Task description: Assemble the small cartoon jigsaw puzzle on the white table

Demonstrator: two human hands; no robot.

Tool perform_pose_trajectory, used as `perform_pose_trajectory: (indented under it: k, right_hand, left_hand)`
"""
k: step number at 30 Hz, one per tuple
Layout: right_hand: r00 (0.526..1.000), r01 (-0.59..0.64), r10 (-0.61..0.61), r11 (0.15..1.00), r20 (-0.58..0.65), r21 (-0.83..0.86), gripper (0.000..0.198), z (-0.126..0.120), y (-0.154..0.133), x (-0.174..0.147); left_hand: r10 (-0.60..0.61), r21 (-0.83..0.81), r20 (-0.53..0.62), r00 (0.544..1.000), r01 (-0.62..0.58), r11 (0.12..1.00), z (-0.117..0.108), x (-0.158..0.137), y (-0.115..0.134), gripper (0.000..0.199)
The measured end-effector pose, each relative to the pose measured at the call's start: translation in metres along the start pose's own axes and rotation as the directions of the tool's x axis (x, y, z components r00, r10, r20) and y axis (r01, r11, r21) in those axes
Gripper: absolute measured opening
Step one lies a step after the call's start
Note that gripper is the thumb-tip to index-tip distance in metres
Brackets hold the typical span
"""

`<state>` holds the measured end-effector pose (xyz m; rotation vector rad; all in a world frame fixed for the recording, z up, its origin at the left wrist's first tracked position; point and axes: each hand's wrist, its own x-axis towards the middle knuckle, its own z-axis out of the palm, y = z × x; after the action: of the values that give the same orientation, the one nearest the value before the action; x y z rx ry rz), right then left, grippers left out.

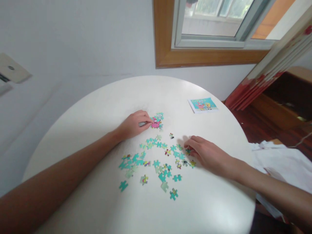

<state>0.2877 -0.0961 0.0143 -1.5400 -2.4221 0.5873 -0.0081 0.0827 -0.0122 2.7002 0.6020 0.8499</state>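
A small joined section of jigsaw puzzle (156,123) with a pink cartoon figure lies near the middle of the white table. My left hand (134,125) is at its left edge, thumb and fingertips pinched on a puzzle piece there; the fingers partly cover that piece. To the right, my right hand (203,152) rests low over the tabletop with its fingers curled in around a puzzle piece (188,151), partly hidden. Loose teal puzzle pieces (135,159) spread between and below my hands. Some, like the yellow-patterned piece (144,179), show bits of cartoon figures.
A picture card (203,105) with the cartoon characters lies at the right back of the round white table (97,208). Behind the table are a wall and a wood-framed window (209,57). A curtain (255,78) hangs at right, above white cloth or paper (285,162).
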Motion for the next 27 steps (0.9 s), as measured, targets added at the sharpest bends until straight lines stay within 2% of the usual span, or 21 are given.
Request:
perform_pose_trajectory:
  k: [2, 8, 14, 18, 20, 23, 25, 27]
  right_hand:
    - [1.000, 0.001, -0.001, 1.000, -0.002, -0.010, 0.023, 0.002, 0.000, -0.001]
    - [0.995, -0.097, 0.096, 0.994, -0.029, -0.042, 0.007, 0.006, -0.003, -0.001]
    - [0.999, -0.046, 0.046, 0.999, 0.015, 0.009, 0.015, 0.003, -0.001, -0.002]
    - [0.998, -0.067, 0.067, 0.997, 0.009, 0.043, 0.024, 0.005, -0.002, -0.004]
    - [0.995, -0.101, 0.101, 0.990, 0.002, 0.097, 0.025, 0.004, -0.004, -0.004]
    - [0.990, -0.136, 0.139, 0.970, -0.002, 0.201, 0.011, -0.002, -0.004, 0.002]
    - [0.987, -0.132, 0.153, 0.944, -0.046, 0.302, 0.004, -0.009, 0.000, 0.011]
    - [0.976, -0.097, 0.175, 0.886, -0.133, 0.453, 0.011, -0.016, 0.004, 0.027]
  left_hand:
    - [-0.003, -0.006, -0.003, 1.000, 0.003, 1.000, 0.000, 0.000, 0.001, 0.019]
    - [0.003, -0.011, -0.016, 1.000, -0.003, 1.000, -0.001, 0.002, 0.005, 0.019]
    - [0.017, 0.003, -0.024, 1.000, -0.016, 1.000, -0.002, 0.002, 0.005, 0.018]
    - [0.011, -0.003, -0.015, 1.000, -0.011, 1.000, -0.001, 0.002, 0.005, 0.018]
    - [0.012, -0.011, -0.015, 1.000, -0.012, 1.000, -0.001, 0.001, 0.004, 0.018]
    - [0.009, -0.020, -0.010, 1.000, -0.009, 1.000, 0.000, 0.001, 0.003, 0.018]
    - [0.005, -0.009, -0.004, 1.000, -0.005, 1.000, 0.001, 0.001, 0.002, 0.019]
    - [0.007, 0.012, 0.012, 1.000, -0.007, 1.000, 0.001, 0.001, 0.001, 0.020]
